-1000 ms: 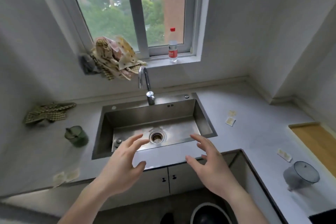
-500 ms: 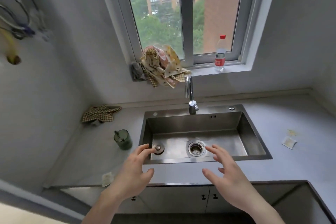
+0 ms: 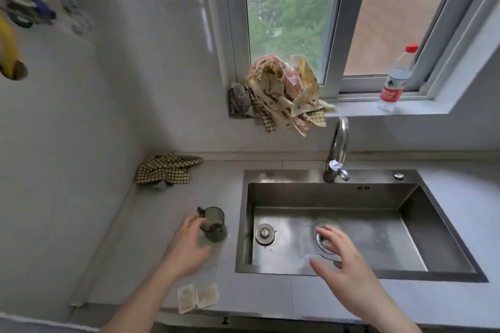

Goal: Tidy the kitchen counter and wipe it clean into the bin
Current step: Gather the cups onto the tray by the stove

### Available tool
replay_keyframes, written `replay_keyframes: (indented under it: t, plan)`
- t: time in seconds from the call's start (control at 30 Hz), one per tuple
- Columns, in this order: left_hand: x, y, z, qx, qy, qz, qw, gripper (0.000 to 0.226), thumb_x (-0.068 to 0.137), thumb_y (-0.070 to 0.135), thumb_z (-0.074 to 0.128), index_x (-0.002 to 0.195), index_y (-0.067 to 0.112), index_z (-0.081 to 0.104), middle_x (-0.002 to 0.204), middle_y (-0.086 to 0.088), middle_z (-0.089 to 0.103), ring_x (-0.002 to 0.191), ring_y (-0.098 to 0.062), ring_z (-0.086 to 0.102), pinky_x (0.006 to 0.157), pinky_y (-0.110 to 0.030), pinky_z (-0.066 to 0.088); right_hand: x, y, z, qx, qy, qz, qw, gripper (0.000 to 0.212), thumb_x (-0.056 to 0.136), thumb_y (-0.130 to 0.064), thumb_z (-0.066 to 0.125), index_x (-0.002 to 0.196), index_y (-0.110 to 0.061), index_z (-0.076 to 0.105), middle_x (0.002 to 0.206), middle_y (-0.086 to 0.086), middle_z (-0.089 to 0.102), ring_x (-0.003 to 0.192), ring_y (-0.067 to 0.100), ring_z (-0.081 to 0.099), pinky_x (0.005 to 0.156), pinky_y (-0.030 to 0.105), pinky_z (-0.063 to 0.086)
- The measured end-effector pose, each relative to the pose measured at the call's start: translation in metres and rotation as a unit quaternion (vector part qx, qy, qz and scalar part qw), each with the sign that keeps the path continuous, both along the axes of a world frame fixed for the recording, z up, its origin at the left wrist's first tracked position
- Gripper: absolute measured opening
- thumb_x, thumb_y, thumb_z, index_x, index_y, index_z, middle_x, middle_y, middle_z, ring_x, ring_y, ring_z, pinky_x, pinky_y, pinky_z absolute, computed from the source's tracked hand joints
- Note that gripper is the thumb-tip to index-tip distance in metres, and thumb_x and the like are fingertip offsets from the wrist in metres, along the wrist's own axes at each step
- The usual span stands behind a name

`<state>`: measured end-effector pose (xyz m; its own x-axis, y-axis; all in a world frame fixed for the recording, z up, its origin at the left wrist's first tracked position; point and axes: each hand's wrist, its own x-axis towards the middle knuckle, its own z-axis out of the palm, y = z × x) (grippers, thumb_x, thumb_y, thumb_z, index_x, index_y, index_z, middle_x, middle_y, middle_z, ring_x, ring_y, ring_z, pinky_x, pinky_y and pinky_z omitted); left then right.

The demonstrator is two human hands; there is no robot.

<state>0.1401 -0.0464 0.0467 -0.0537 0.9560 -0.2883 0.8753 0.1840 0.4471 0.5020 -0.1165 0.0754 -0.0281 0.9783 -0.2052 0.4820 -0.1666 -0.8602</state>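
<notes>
A small green transparent cup (image 3: 215,224) stands on the grey counter (image 3: 167,224) left of the steel sink (image 3: 405,197). My left hand (image 3: 189,246) reaches up to the cup with relaxed fingers, its fingertips at the cup's left rim, and holds nothing. My right hand (image 3: 343,259) hovers spread over the sink's front edge, near the drain (image 3: 324,240), empty. Two small pale sachets (image 3: 197,297) lie at the counter's front edge below my left wrist. A checked cloth (image 3: 167,170) lies crumpled in the back left corner.
A heap of patterned cloths (image 3: 284,94) hangs over the window sill. A plastic bottle with a red cap (image 3: 395,81) stands on the sill. The tap (image 3: 338,149) rises behind the sink. A loose sink plug (image 3: 264,232) lies in the basin. Hoses hang on the left wall.
The view has swung left and closer to the counter. My left hand has moved out to the green cup. My right hand stays spread over the sink.
</notes>
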Motion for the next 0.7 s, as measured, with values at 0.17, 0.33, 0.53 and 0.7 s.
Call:
replay_keyframes:
  t: [0.17, 0.33, 0.53, 0.7]
  plan:
    - [-0.024, 0.050, -0.030, -0.025, -0.001, 0.013, 1.000, 0.083, 0.078, 0.027, 0.075, 0.151, 0.015, 0.038, 0.162, -0.012, 0.022, 0.151, -0.030, 0.024, 0.124, -0.037, 0.023, -0.025, 0.011, -0.013, -0.025, -0.009, -0.022, 0.999, 0.057, 0.092, -0.038, 0.068, 0.141, -0.047, 0.043, 0.151, -0.031, 0.029, 0.129, -0.004, 0.046, 0.107, 0.030, 0.042]
    - [-0.015, 0.078, -0.050, -0.062, -0.045, 0.065, 0.995, 0.118, 0.071, 0.032, 0.085, 0.161, 0.010, 0.011, 0.167, -0.013, 0.003, 0.155, -0.030, 0.013, 0.124, -0.040, 0.020, -0.037, 0.010, -0.019, -0.044, -0.021, -0.025, 0.999, 0.057, 0.091, -0.040, 0.068, 0.141, -0.049, 0.042, 0.154, -0.028, 0.026, 0.129, -0.002, 0.047, 0.104, 0.028, 0.043]
    - [0.000, 0.094, -0.075, -0.060, -0.034, 0.032, 0.997, 0.128, 0.069, 0.039, 0.088, 0.162, 0.013, 0.004, 0.168, -0.011, -0.001, 0.154, -0.032, 0.015, 0.123, -0.042, 0.023, -0.033, 0.000, -0.020, -0.057, -0.032, -0.064, 0.996, 0.055, 0.092, -0.040, 0.068, 0.139, -0.051, 0.041, 0.154, -0.029, 0.025, 0.128, 0.002, 0.048, 0.104, 0.030, 0.043]
    - [0.003, 0.092, -0.086, -0.056, -0.026, 0.023, 0.998, 0.105, 0.075, 0.041, 0.082, 0.158, 0.015, 0.023, 0.159, -0.011, 0.027, 0.140, -0.036, 0.040, 0.115, -0.041, 0.037, -0.024, -0.020, -0.024, -0.084, -0.034, -0.087, 0.992, 0.055, 0.093, -0.041, 0.066, 0.140, -0.051, 0.039, 0.152, -0.030, 0.026, 0.129, 0.002, 0.045, 0.105, 0.028, 0.042]
